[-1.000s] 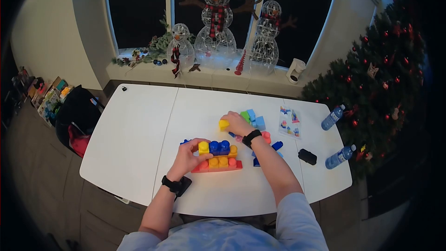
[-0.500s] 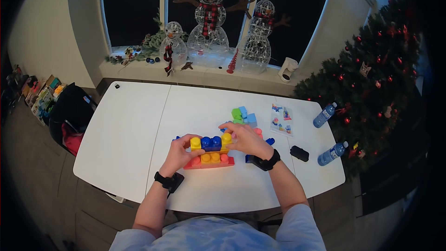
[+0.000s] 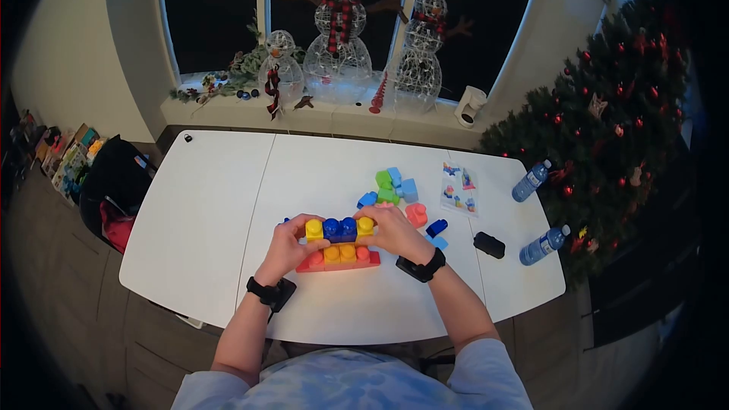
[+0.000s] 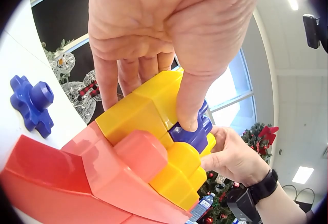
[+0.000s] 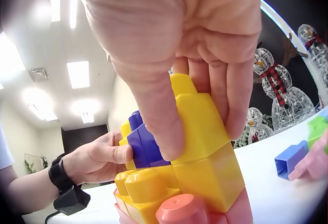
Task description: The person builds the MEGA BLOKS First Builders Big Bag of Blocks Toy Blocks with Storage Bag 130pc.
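Note:
A stack of toy building blocks stands on the white table point(image 3: 205, 220), with a long pink-red base point(image 3: 319, 266) under rows of yellow blocks. Along its top, blue blocks point(image 3: 339, 231) sit between a yellow block point(image 3: 314, 230) at the left and another yellow block point(image 5: 202, 126) at the right. My left hand point(image 3: 285, 249) grips the left end of this top row, thumb in front and fingers behind. At the other end my right hand point(image 3: 399, 231) pinches the right yellow block between thumb and fingers, seated on a yellow block below.
Loose green blocks point(image 3: 386, 187), light blue blocks point(image 3: 410, 190) and a pink block point(image 3: 416, 215) lie beyond my right hand. A picture sheet point(image 3: 460, 188), a black case point(image 3: 489, 245) and two water bottles point(image 3: 544, 245) are farther right. A blue gear-shaped piece point(image 4: 33, 103) lies left of the stack.
My right hand has brought a yellow block from the loose pile leftward to the right end of the top row. My left hand has kept its grip on the stack.

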Tool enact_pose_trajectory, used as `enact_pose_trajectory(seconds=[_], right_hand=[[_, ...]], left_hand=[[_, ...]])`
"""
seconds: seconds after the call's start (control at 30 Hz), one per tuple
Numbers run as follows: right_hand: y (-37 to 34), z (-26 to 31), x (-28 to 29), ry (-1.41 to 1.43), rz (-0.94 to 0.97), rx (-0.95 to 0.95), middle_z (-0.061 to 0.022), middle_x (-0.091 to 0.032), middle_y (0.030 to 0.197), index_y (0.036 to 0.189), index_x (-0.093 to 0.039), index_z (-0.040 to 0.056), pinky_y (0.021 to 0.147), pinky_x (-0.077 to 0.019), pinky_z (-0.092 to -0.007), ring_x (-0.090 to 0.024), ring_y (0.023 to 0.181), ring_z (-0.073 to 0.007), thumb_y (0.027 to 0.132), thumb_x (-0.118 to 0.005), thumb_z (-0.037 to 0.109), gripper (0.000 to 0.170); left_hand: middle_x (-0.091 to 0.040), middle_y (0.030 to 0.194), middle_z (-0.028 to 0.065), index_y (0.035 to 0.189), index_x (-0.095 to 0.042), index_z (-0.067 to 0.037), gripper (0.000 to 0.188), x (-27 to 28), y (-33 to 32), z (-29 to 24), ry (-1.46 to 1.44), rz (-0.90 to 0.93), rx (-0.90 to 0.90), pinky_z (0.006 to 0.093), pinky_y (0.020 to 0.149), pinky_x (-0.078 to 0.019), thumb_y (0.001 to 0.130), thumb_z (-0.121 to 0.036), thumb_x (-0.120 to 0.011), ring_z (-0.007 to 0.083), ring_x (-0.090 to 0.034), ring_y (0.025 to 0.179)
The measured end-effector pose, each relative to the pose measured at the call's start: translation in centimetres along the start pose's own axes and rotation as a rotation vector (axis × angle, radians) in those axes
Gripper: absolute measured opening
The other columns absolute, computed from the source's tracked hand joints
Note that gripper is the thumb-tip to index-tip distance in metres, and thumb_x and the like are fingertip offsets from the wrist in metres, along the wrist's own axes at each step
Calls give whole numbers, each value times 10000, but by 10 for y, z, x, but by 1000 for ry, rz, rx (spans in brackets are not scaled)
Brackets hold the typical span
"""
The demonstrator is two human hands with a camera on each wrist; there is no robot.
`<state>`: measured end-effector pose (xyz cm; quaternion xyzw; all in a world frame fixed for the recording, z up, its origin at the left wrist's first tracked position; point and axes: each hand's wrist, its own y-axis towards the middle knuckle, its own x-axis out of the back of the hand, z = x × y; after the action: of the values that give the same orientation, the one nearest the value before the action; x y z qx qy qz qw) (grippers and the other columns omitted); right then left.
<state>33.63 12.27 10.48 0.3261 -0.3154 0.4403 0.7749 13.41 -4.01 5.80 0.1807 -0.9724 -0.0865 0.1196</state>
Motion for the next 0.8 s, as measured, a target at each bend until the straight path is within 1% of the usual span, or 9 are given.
enact_pose_trajectory(seconds=[0.13, 0.23, 0.3, 0.37, 0.47, 0.53, 0.57, 0.63, 0.8], right_hand=[[1, -1, 0, 27, -9, 34, -180, -729, 901, 1099, -684, 37, 820, -531, -415, -697, 890, -369, 782, -833, 151, 367], [0, -6, -6, -32, -17, 31, -195, -725, 951, 1123, -674, 34, 821, -531, -417, -687, 936, -378, 777, -834, 142, 395], [-4, -13, -6, -55, -11, 38, -188, -734, 1048, 1195, -664, 40, 874, -540, -402, -696, 1007, -344, 784, -842, 155, 463], [-4, -19, 9, 226, -32, -5, -167, -737, 1128, 1278, -646, 47, 932, -543, -380, -701, 1071, -284, 804, -848, 178, 531], [-2, -40, 50, 361, -307, -168, -147, -741, 1152, 1250, -673, 14, 883, -571, -345, -716, 1046, -236, 866, -810, 196, 446], [-9, -57, 68, 131, -451, -222, -150, -743, 1136, 1179, -695, 3, 835, -576, -357, -723, 991, -264, 884, -772, 165, 345], [-16, -68, 69, 134, -451, -223, -150, -743, 1136, 1179, -695, 3, 835, -576, -357, -723, 991, -264, 884, -772, 165, 345], [-31, -86, 67, -229, -318, -257, -166, -739, 1136, 1149, -708, 11, 819, -573, -379, -721, 959, -290, 855, -769, 137, 326], [-57, -93, 45, -81, -196, -402, -136, -764, 947, 1012, -746, 30, 839, -569, -400, -729, 920, -298, 784, -791, 140, 257]], left_hand=[[-737, 1100, 82, 1171, -669, 0, 391, -1, 0, -4, 16, 14, 16, 322, 963, -581, 821, -13, -843, 164, -718, 1009], [-711, 1112, 59, 1200, -644, 7, 407, -1, -1, -7, 29, 32, 23, 299, 935, -570, 838, 9, -829, 134, -681, 1023], [-716, 1087, 63, 1201, -641, 7, 406, 0, -1, -7, 31, 22, 34, 297, 929, -575, 842, 2, -830, 135, -686, 1005], [-720, 1049, 59, 1199, -641, 7, 405, -1, -1, -9, 27, 20, 28, 294, 923, -577, 843, -3, -831, 137, -691, 977], [-719, 1032, 52, 1198, -641, 6, 405, 0, 0, -5, 24, 7, 14, 295, 922, -575, 842, -5, -832, 134, -690, 963], [-715, 1045, 53, 1200, -643, 4, 407, 0, 0, -6, 43, 21, 11, 297, 922, -573, 841, -9, -834, 132, -684, 972], [-715, 1045, 53, 1200, -643, 4, 407, 0, -1, -6, 46, 21, 12, 297, 922, -573, 841, -9, -834, 132, -684, 972], [-715, 1046, 54, 1202, -644, 4, 405, -1, 0, -5, 36, 8, 12, 298, 921, -571, 843, -12, -832, 132, -683, 971], [-718, 1036, 55, 1204, -644, 8, 403, -2, -1, -5, 23, 0, 9, 296, 916, -571, 846, -7, -828, 130, -685, 958]])
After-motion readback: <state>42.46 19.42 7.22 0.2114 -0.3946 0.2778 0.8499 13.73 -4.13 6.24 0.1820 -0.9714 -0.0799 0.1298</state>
